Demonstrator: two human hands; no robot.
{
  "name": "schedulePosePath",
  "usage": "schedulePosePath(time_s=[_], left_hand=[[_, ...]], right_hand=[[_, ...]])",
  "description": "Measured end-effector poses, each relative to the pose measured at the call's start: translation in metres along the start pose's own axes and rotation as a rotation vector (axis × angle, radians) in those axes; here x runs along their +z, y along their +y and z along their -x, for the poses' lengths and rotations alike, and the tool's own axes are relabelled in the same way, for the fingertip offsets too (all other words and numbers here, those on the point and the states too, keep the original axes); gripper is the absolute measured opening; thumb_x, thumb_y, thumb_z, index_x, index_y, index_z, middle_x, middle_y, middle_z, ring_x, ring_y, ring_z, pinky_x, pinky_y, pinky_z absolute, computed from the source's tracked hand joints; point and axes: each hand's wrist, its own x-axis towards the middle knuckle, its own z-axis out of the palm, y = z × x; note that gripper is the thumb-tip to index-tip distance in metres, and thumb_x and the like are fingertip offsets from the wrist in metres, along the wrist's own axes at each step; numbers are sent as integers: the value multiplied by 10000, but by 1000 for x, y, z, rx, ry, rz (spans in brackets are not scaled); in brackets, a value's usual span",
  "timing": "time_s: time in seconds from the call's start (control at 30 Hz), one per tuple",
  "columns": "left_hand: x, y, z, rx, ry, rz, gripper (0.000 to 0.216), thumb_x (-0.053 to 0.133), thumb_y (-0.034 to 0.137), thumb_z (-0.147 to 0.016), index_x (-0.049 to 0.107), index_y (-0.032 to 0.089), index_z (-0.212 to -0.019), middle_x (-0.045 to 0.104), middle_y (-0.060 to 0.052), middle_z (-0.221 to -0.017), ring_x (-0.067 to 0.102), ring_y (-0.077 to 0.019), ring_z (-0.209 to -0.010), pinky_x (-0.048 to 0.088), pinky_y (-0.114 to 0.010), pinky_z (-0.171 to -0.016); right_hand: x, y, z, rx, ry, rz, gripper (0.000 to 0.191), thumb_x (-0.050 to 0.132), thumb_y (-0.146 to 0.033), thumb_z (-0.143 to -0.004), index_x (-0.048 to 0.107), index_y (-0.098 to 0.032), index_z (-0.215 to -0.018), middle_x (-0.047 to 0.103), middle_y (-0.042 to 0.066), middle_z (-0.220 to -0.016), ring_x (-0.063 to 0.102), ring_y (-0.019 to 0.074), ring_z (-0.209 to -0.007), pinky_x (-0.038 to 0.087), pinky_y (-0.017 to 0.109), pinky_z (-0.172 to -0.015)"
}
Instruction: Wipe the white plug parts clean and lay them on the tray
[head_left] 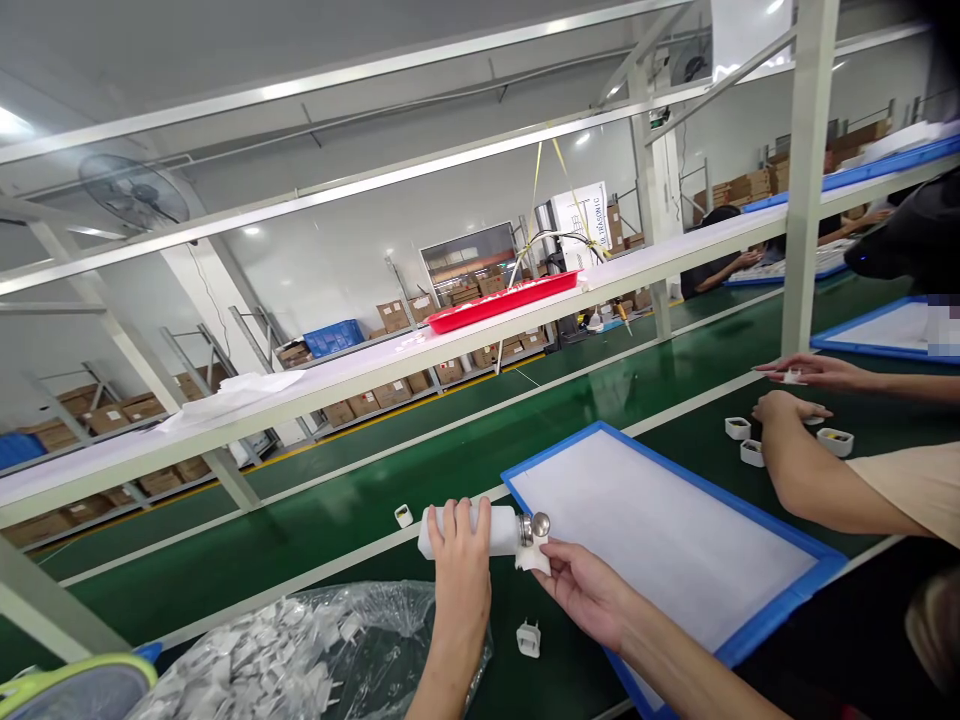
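My left hand [461, 545] is wrapped round a white bottle [502, 530] with a metal cap, tipped on its side. Its capped end meets a white cloth [534, 558], which my right hand [581, 590] pinches between thumb and fingers. Below them a white plug housing [528, 638] with pins sits on the green work surface. Farther off, a small white open housing [403, 515] lies on the green belt. To the left, a clear plastic bag [390, 610] holds many white plastic parts [255, 655].
A blue-edged white tray [780, 600] lies right of my hands. Beyond it, a co-worker's hands [795, 405] are among several white housings [752, 453]. A red tray [502, 302] rests on the raised shelf [360, 385]. A metal post [804, 200] stands at the right.
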Motion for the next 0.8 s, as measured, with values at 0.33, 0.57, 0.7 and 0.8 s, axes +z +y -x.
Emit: schedulePosePath(time_s=[0.33,0.57,0.7,0.8], left_hand=[[18,-1,-1,-107,-182,324,740,386,-131,-672,571,169,-1323,572,-121,-1252,467,-333,-1277,182,-618,-1184],[55,8,0,-323,-220,662,668,514,-78,-612,610,198,-1212,639,-84,-1176,569,-282,-1136,377,-459,-1080],[82,9,-1,-470,-217,876,604,634,-26,-588,609,200,-1148,694,-39,-1068,668,-227,-992,510,-305,-862],[97,11,0,-631,-195,968,585,690,24,-631,584,177,-1185,719,-37,-1004,703,-216,-909,529,-283,-780]], right_hand=[[-11,6,-16,-65,-12,13,250,646,-305,-967,636,-155,-1166,674,63,-1124,684,179,-908,597,355,-764],[-10,-6,-13,-125,-34,58,195,653,-268,-962,653,-142,-1112,691,54,-1081,689,163,-870,599,337,-749],[-10,-11,-2,-120,-23,90,143,660,-174,-932,669,-122,-1065,722,55,-1004,709,165,-845,606,320,-746],[-10,-14,9,-106,-4,118,152,670,-96,-856,689,-109,-1007,745,74,-904,731,200,-868,610,293,-775]])
